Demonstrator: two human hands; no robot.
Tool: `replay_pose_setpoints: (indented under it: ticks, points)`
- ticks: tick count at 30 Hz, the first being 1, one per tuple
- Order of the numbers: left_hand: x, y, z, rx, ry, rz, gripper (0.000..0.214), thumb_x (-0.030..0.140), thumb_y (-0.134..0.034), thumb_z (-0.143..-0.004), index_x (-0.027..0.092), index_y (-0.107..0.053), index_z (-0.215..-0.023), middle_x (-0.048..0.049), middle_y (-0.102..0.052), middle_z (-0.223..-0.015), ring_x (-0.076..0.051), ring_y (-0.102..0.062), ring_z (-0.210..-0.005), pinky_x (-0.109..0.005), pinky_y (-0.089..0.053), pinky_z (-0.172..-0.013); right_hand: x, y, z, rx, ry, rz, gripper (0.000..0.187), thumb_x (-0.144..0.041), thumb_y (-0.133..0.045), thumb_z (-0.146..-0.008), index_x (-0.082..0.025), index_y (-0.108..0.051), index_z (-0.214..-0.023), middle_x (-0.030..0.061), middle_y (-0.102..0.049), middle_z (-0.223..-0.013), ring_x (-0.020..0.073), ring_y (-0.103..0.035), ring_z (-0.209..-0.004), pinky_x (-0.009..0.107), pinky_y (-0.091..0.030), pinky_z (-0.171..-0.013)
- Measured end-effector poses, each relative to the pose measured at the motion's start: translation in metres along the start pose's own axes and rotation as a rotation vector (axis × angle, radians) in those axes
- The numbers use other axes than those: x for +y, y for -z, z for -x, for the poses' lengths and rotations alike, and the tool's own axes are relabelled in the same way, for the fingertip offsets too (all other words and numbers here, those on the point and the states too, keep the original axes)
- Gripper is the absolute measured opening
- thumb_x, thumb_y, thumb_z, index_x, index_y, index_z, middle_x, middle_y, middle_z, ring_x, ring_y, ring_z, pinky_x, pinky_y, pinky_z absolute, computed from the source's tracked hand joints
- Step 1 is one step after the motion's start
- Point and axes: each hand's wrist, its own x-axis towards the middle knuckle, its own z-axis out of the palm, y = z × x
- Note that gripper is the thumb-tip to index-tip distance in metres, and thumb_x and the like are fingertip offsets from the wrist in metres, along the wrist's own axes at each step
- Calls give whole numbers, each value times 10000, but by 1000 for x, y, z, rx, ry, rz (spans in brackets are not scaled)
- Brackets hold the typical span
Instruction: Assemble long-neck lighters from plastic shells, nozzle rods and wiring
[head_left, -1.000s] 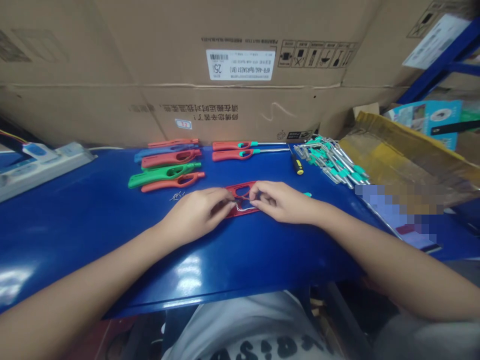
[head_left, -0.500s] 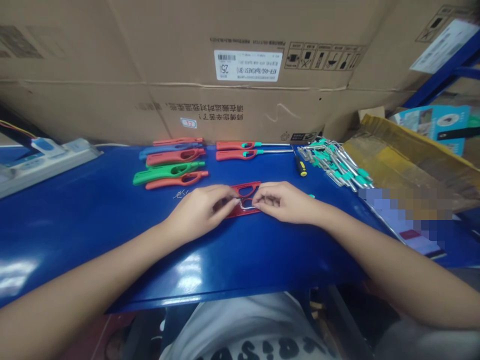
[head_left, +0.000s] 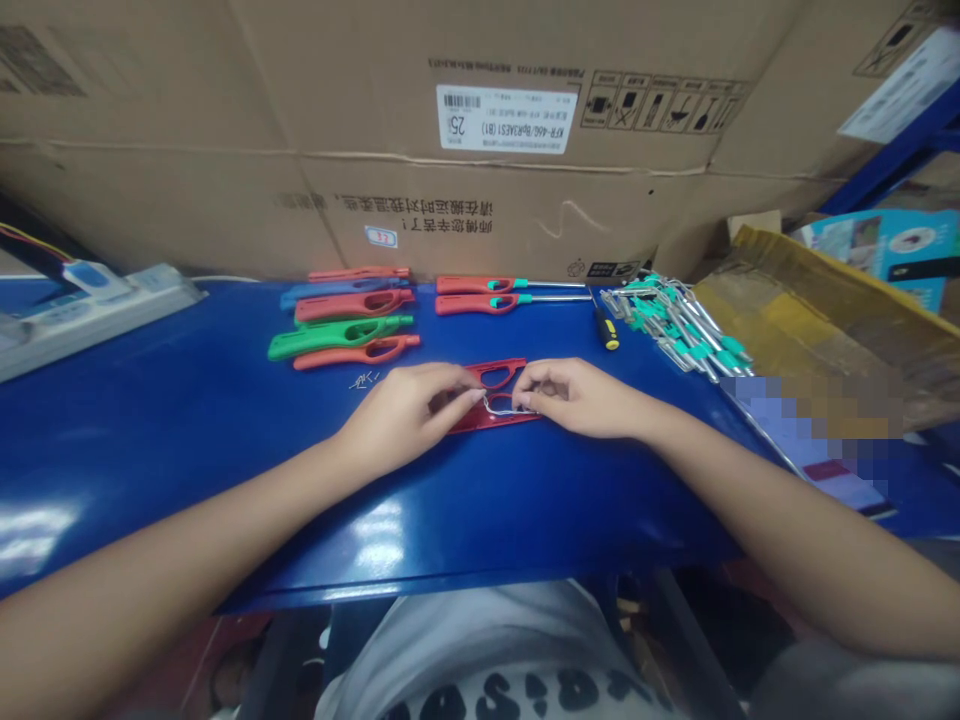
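Cardboard cartons (head_left: 480, 220) stand behind a glossy blue metal bench (head_left: 150, 425), whose back edge carries red, blue and green plastic lighter handles (head_left: 352, 320) and teal-collared steel rods (head_left: 671, 325), seemingly laid out within easy reach. Near the bench's front-middle, a flat red plastic handle shell (head_left: 495, 376) lies beneath both hands. The left hand (head_left: 401, 425) and right hand (head_left: 574, 398) pinch a thin bent silver wire (head_left: 504, 408) between narrowly closed fingertips, apparently steadying it over the shell.

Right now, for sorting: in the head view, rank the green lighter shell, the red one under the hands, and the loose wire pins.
The green lighter shell and partly hidden red lighter shell look alike; then the loose wire pins.
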Motion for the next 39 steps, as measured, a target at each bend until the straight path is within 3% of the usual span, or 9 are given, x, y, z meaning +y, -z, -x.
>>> replay_pose_setpoints:
  ticks: [16,22,29,39]
  points:
    - [2,-6,-1,58,114,97,281,419,-602,-961,185,-749,-910,2,-742,-806,-115,-614,-638,-234,-434,-588,7,1,0,-5,30,28,205,-334,-569,-914,-152,-655,-877,38,-638,-817,147,-551,-707,291,-448,-690]
    - [1,-2,-1,26,10,54,195,321,-646,-934,180,-773,-893,-13,-717,-812,-110,-613,-659,-224,-448,-613,3,2,1,-30,75,57,177,-299,-582,-903,-159,-672,-842,45,-652,-859,149,-560,-752,283,-443,-704]
    - [-3,5,-1,-54,-87,17,141,242,-680,-912,177,-797,-952,-34,-707,-852,-127,-658,-725,-229,-492,-671,4,3,3,-35,122,126,127,-269,-656,-858,-149,-697,-864,-1,-580,-752,91,-449,-594,227,-374,-558]
    - [-5,0,-1,-33,-83,28,145,241,-656,-930,181,-786,-954,-45,-755,-892,-159,-692,-810,-257,-523,-740,3,3,3,-9,171,196,111,-264,-669,-869,-157,-686,-845,7,-606,-750,96,-477,-603,226,-383,-570]
